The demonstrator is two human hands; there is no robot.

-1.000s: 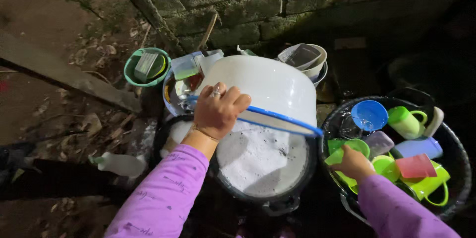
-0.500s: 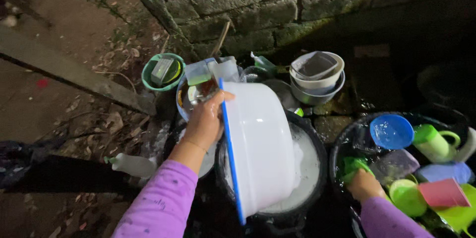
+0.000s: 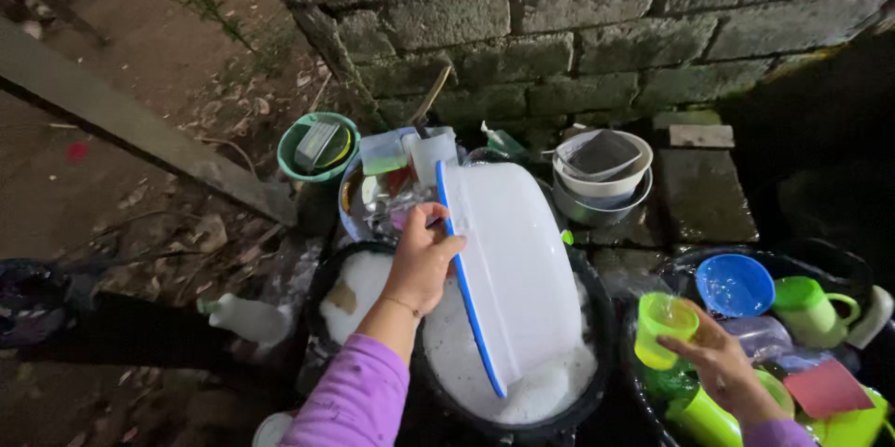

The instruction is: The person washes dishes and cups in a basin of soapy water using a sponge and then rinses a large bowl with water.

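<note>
- A rough grey block wall [image 3: 578, 27] fills the top of the frame, with bare earth at the upper left.
- At lower centre sits a black round tub of soapy foam [image 3: 438, 354]; this looks like the washing step.
- Over it stands a big white plastic basin with a blue rim [image 3: 517, 265], tipped on edge. The left hand [image 3: 421, 261] has its grip closed on that rim.
- At lower right a second black tub [image 3: 839, 265] holds coloured plastic cups, a blue bowl [image 3: 735, 285] and a red square lid [image 3: 825, 389].
- The right hand [image 3: 722, 363] has its grip closed around a small lime-green plastic cup [image 3: 664, 328], held just above that tub.
- My guess: the cup goes into the suds next, which calls for room beside the tilted basin.
- Upper centre: stacked pale bowls [image 3: 601, 177], a green bucket [image 3: 318, 147], clear square containers [image 3: 384, 151].
- A white plastic bottle [image 3: 247, 316] lies on the ground at left; no label readable.
</note>
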